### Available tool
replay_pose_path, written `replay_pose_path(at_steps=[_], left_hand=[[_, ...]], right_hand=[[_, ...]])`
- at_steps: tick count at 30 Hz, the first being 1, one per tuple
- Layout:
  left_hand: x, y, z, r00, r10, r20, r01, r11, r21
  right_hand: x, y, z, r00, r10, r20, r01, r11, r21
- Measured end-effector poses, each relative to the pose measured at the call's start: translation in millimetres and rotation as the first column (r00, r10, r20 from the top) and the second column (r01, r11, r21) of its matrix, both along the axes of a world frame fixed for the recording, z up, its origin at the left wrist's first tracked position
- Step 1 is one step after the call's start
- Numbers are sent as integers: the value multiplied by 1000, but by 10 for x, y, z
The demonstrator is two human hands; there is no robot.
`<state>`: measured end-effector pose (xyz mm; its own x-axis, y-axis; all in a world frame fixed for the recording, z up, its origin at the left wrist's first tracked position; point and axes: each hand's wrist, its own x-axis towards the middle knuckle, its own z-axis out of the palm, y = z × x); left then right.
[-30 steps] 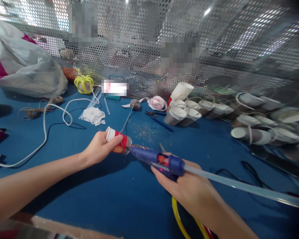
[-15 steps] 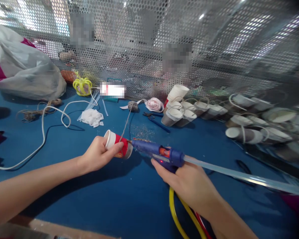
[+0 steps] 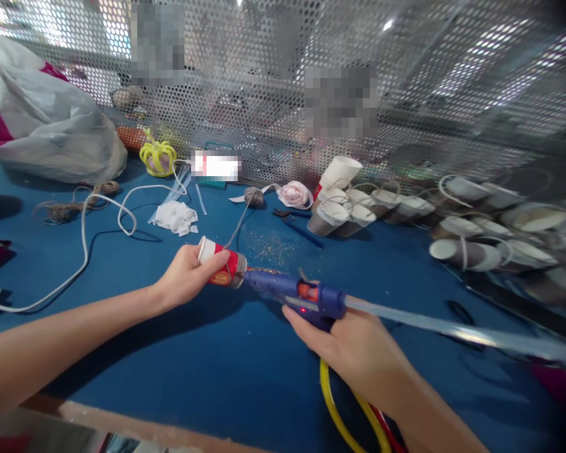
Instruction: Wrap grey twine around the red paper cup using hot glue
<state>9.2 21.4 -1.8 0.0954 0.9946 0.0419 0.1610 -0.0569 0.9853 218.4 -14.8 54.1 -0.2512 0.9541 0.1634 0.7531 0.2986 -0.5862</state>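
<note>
Centre frame, our left hand [image 3: 185, 275] curls closed around the red cup [image 3: 221, 274]; our right hand [image 3: 353, 345] grips the glue gun [image 3: 283, 286]. We're apparently gluing yarn [image 3: 240, 223] near the cup's base; next calls for winding it snugly.

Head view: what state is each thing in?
Red-and-white paper cup: sideways, held in left hand, partly wrapped
Blue plastic glue gun: in right hand, red light lit
Translucent glue stick: inserted into gun's rear
Grey twine ball: partly unwound, strand reaching the cup
White paper cup stack: nested, leaning
Blue-handled metal pliers: lying, handles spread
</note>
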Motion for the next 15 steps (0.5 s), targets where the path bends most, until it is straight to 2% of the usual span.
replay_pose_path(at_steps=[2, 4, 6, 7, 9, 12, 15], left_hand=[[-12, -11, -11, 999, -4, -43, 6, 999, 44], [-24, -19, -28, 996, -11, -83, 19, 995, 95], [-33, -25, -44, 994, -11, -111, 26, 991, 133], [-34, -28, -49, 993, -11, -118, 28, 989, 146], [-32, -36, -48, 991, -13, -132, 35, 985, 169], [-28, -54, -30, 987, -29, -156, 62, 974, 216], [-33, -68, -18, 985, -45, -169, 86, 965, 246]], right_hand=[[30, 36, 24, 996, -58, -63, 49, 989, -138], [97, 135, 42, 975, -99, -197, 46, 966, -256], [185, 295, 33, 921, -144, -362, 27, 951, -307], [230, 389, 15, 898, -192, -395, 59, 944, -326], [307, 584, -53, 873, -278, -400, 154, 936, -316], [370, 834, -220, 903, -331, -275, 217, 901, -376], [386, 1005, -415, 897, -393, -203, 300, 877, -375]])
